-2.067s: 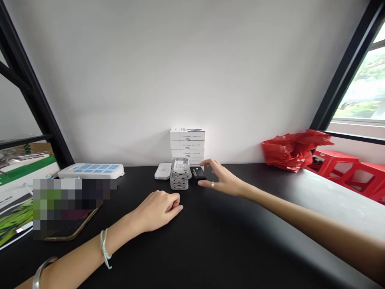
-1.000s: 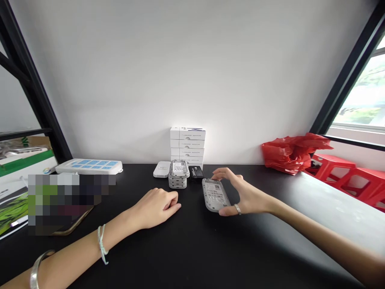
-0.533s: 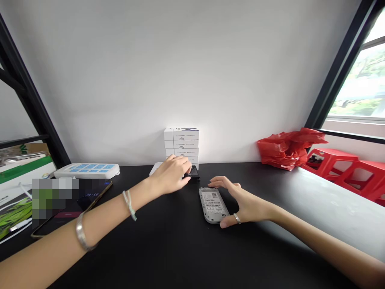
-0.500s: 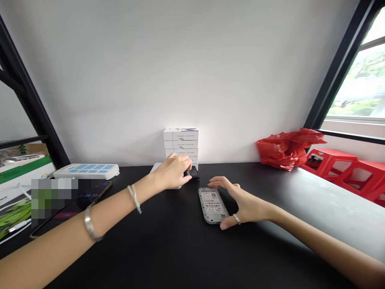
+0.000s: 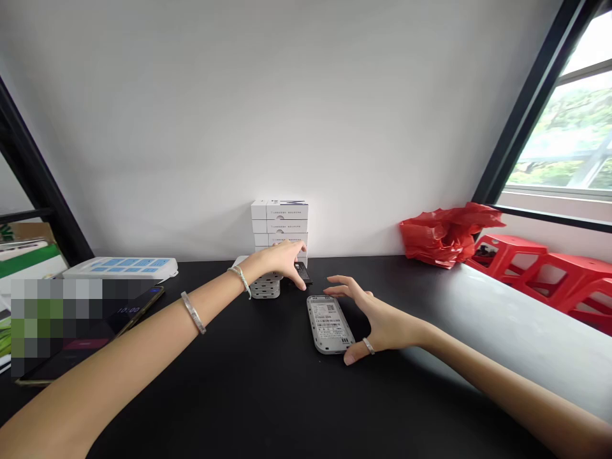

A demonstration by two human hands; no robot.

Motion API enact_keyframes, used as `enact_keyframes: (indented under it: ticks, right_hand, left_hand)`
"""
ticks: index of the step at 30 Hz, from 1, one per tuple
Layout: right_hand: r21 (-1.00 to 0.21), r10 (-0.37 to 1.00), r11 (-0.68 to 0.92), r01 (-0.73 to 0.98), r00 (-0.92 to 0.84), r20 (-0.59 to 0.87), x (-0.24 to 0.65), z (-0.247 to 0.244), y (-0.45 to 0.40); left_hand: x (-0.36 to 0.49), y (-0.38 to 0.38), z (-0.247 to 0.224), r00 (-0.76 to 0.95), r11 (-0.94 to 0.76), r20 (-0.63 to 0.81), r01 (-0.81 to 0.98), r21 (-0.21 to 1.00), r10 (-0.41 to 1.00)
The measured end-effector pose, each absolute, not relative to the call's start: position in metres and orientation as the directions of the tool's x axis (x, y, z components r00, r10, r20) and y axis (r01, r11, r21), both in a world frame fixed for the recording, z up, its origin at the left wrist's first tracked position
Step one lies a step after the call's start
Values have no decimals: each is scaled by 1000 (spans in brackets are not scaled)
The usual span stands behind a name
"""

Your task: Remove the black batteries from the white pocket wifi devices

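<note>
Seen from the person's own eyes, two bare forearms reach across a black table [image 5: 191,401] toward a white wall. The left hand [image 5: 280,262], at 12 o'clock, has its fingers held together and gently curved over a short stack of grey devices [image 5: 264,287]. The fingertips come down beside a black battery [image 5: 303,272], but whether they touch it or grip anything cannot be told. A silver bracelet [image 5: 192,312] circles the left wrist. The right hand [image 5: 377,328], at about 1 o'clock, has its fingers spread apart around a single grey device [image 5: 329,324], which lies flat with its label up. The thumb is near the device's lower corner, and nothing is clamped. So far, one device lies out on its own, while the stack and battery stand together behind it. A tower of white boxes [image 5: 280,223] rises at 12 o'clock against the wall. A white power strip [image 5: 119,268] sits at 10 o'clock, and a crumpled red plastic bag [image 5: 444,236] sits at 2 o'clock.
</note>
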State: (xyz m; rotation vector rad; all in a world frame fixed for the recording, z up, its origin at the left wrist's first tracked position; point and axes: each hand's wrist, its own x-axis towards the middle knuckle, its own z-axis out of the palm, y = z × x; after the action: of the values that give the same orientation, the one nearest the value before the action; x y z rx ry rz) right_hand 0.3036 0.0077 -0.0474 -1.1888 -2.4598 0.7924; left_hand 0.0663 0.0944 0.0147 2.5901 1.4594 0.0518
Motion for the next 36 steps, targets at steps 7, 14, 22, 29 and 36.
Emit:
enact_keyframes:
  ticks: [7, 14, 22, 29, 36]
  right_hand:
    - [-620, 782, 525, 583, -618, 81, 301, -50, 8]
    - [-630, 794, 506, 589, -603, 75, 299, -51, 6]
    - [-635, 790, 517, 574, -605, 97, 299, -52, 8]
    - [-630, 795, 509, 587, -601, 83, 296, -48, 4]
    - [-631, 756, 568, 528, -638, 147, 296, -51, 4]
  left_hand:
    - [87, 37, 15, 528, -526, 49, 824, 211, 848]
    - [100, 13, 6, 616, -599, 31, 751, 278, 787]
    - [87, 24, -10, 620, -553, 25, 680, 482, 784]
    - [84, 17, -12, 613, -563, 73, 664, 492, 787]
    - [83, 8, -11, 622, -555, -2, 700, 450, 783]
